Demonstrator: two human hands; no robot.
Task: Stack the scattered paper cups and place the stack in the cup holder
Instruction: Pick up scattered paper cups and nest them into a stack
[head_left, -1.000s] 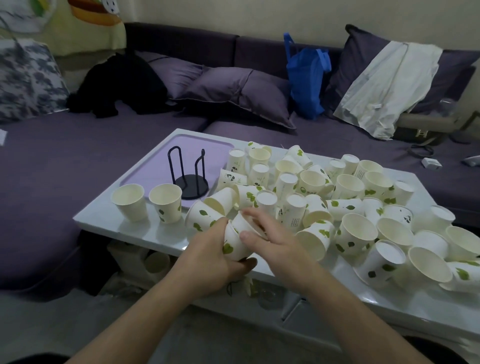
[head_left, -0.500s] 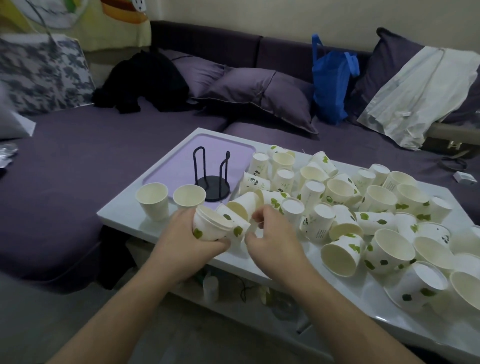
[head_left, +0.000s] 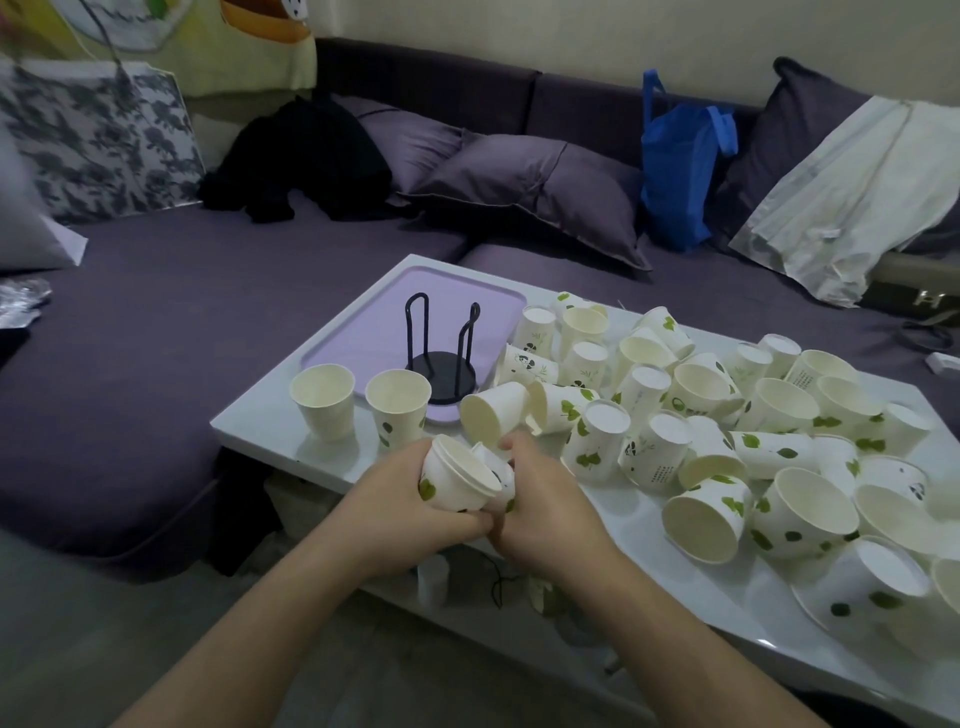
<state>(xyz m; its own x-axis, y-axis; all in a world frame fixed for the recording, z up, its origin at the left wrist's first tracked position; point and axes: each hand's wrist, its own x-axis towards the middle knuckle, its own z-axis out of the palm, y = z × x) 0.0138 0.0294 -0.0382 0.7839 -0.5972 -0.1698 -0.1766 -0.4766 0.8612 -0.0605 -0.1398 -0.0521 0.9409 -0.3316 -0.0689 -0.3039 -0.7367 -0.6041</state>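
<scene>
Left hand (head_left: 410, 512) grips nested cups (head_left: 457, 480); right hand (head_left: 545, 506) pushing cup in.

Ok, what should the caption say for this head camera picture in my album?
Both hands, left hand and right hand, push two paper cups together beside the empty black cup holder.

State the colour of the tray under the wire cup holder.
Pale lilac tray, under the black cup holder; head view.

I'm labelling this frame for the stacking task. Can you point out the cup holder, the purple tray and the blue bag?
cup holder (head_left: 442, 382): head view, on its round black base.
purple tray (head_left: 363, 343): head view, on its bare surface left of the holder.
blue bag (head_left: 675, 176): head view, on its front panel.
</scene>
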